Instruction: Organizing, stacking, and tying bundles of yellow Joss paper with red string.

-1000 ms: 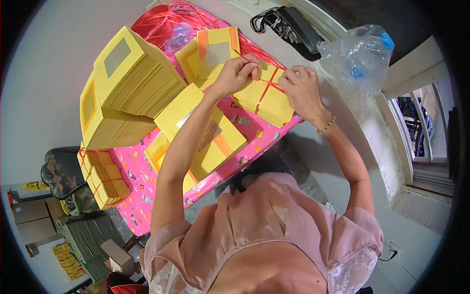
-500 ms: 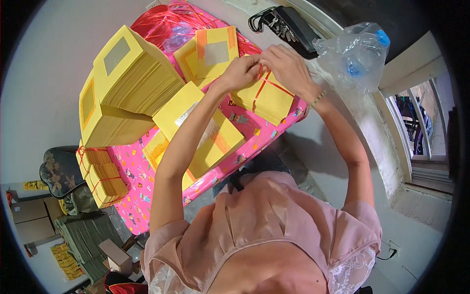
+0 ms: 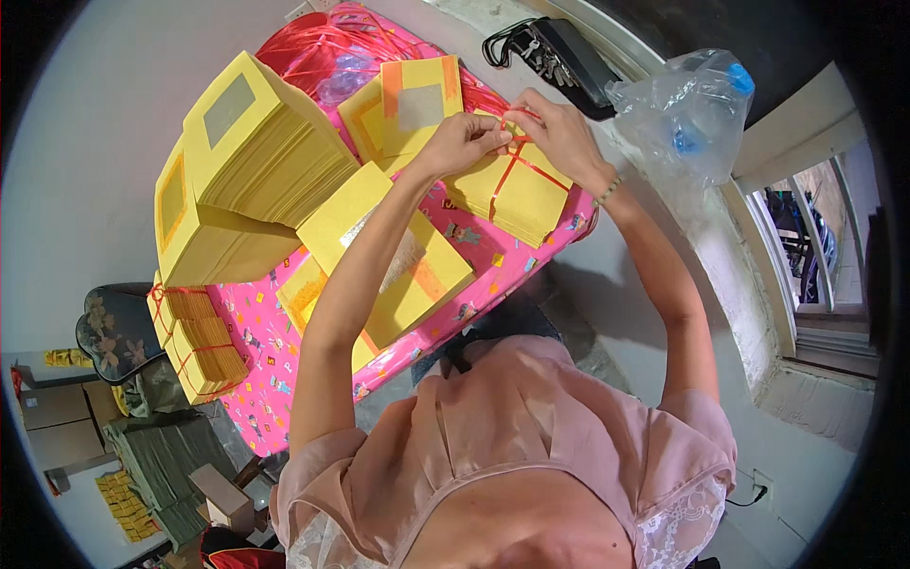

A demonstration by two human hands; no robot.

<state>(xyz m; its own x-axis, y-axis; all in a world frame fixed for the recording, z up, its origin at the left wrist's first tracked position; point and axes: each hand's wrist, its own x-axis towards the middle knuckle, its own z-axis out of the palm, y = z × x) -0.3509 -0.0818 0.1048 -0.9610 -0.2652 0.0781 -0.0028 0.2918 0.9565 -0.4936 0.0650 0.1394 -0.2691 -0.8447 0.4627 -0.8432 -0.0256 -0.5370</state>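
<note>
A stack of yellow paper (image 3: 523, 201) lies at the table's right end, with red plastic tying ribbon (image 3: 507, 180) crossing over its top. At the far side of that stack, my left hand (image 3: 464, 144) pinches the ribbon between thumb and fingers. Close beside it my right hand (image 3: 561, 137) is closed on the same ribbon, drawing a loop up near the crossing point. Left of my left forearm lie more yellow sheets with silver and orange patches (image 3: 417, 275). Just beyond the left hand, another patched yellow pile (image 3: 422, 100) rests on the table.
Tall yellow paper stacks (image 3: 270, 142) stand on the pink patterned tablecloth (image 3: 246, 318); tied bundles (image 3: 204, 346) sit at its left edge. Loose red ribbon (image 3: 303, 43) heaps at the back. On the ledge are a black bag with keys (image 3: 569, 62) and a clear plastic bag (image 3: 682, 114).
My right hand has shifted slightly right and its fingers have curled, showing a red ribbon loop between the hands. The left hand stays nearly in place; the stack has not moved noticeably.
</note>
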